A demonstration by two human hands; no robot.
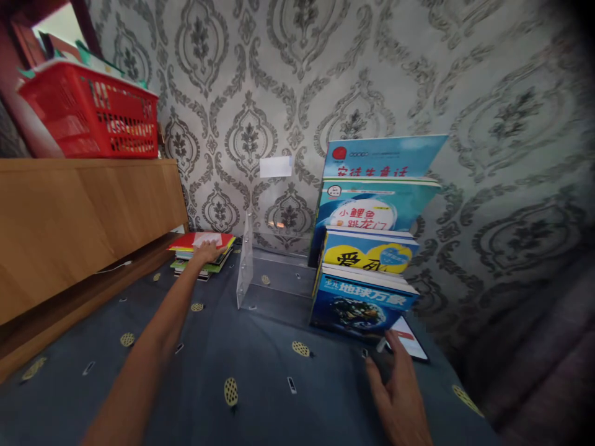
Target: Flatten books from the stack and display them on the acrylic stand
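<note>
My left hand (207,251) reaches far out and lies on top of a low stack of books, over a red book (186,240). Its fingers look laid out on the cover, though their tips are small and hard to make out. My right hand (398,391) is low on the right, thumb and fingers apart, with nothing held. Just beyond it stands a blue book with a globe on its cover (357,310), the front one in a row of upright books. These stand at the right end of a clear acrylic rack (245,263).
A phone or tablet with a lit screen (409,341) lies beside the books. On the left, a wooden cabinet (88,217) carries a red plastic basket (83,111). Dark pineapple-print cloth (260,384) covers the surface. Patterned wallpaper (223,124) rises behind, with a white switch plate (275,166).
</note>
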